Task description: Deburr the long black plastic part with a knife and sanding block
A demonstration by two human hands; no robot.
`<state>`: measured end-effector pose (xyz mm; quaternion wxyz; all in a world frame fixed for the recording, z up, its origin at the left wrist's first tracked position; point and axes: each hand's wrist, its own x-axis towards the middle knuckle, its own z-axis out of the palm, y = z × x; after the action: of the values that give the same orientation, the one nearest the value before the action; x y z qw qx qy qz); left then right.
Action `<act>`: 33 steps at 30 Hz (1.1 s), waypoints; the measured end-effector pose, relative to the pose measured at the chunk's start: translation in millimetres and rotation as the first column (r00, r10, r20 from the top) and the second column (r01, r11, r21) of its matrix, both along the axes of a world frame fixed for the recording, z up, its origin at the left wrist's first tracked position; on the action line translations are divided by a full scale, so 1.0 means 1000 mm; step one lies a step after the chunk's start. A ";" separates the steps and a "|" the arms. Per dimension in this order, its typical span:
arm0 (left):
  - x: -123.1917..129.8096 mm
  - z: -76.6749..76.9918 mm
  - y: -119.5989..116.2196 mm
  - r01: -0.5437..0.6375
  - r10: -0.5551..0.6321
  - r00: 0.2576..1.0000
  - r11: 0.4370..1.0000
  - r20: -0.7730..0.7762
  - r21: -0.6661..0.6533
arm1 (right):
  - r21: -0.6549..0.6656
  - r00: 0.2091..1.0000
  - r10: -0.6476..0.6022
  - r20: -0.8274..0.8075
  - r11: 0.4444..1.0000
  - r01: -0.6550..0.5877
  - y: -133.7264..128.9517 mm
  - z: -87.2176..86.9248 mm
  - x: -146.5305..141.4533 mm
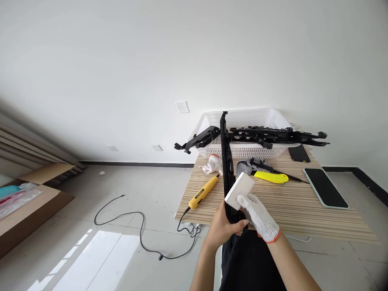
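Note:
My bare left hand is closed round the lower end of a long, narrow black plastic part, which stands out away from me across the table edge. My right hand, in a white knit glove with an orange cuff, grips a white rectangular block that lies against the lower part of the black piece. Whether the block is a sponge or something harder, I cannot tell. To the left on the table lies a yellow corded hand tool, and to the right a yellow-handled cutter.
Several black plastic parts lie across a white plastic basket against the wall. On the wooden table are a grey cloth, a white glove, a phone and a black flat object. A black cable trails over the floor.

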<state>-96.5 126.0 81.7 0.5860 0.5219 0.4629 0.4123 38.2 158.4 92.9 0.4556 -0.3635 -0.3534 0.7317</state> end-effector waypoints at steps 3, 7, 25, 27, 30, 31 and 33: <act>0.000 0.000 0.000 -0.001 0.000 1.000 1.000 -0.021 -0.009 | 0.008 0.989 -0.101 0.106 0.995 0.100 -0.002 -0.001 0.000; 0.001 0.003 0.001 -0.011 0.011 1.000 1.000 -0.018 -0.017 | 0.011 0.978 -0.164 0.133 0.986 0.164 -0.004 -0.003 0.000; 0.009 -0.007 0.007 -0.154 0.210 0.913 0.972 -0.351 0.180 | -0.150 0.893 -0.447 0.044 0.881 0.448 0.007 -0.039 0.007; 0.011 -0.007 0.007 -0.182 0.236 0.903 0.967 -0.359 0.178 | -0.168 0.912 -0.406 0.055 0.897 0.410 0.006 -0.035 0.006; 0.014 -0.004 0.008 -0.219 0.269 0.887 0.961 -0.376 0.171 | -0.168 0.917 -0.397 0.029 0.902 0.396 0.005 -0.023 0.003; 0.015 -0.003 0.009 -0.226 0.275 0.881 0.959 -0.385 0.170 | -0.150 0.917 -0.398 0.013 0.906 0.395 0.004 -0.019 0.002; 0.015 -0.002 0.009 -0.223 0.275 0.877 0.959 -0.395 0.173 | -0.111 0.925 -0.380 -0.017 0.920 0.376 0.003 -0.012 0.002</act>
<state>-81.1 134.9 79.5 0.3830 0.5684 0.6139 0.3915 40.3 161.9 80.7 0.5749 -0.4343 -0.2287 0.6547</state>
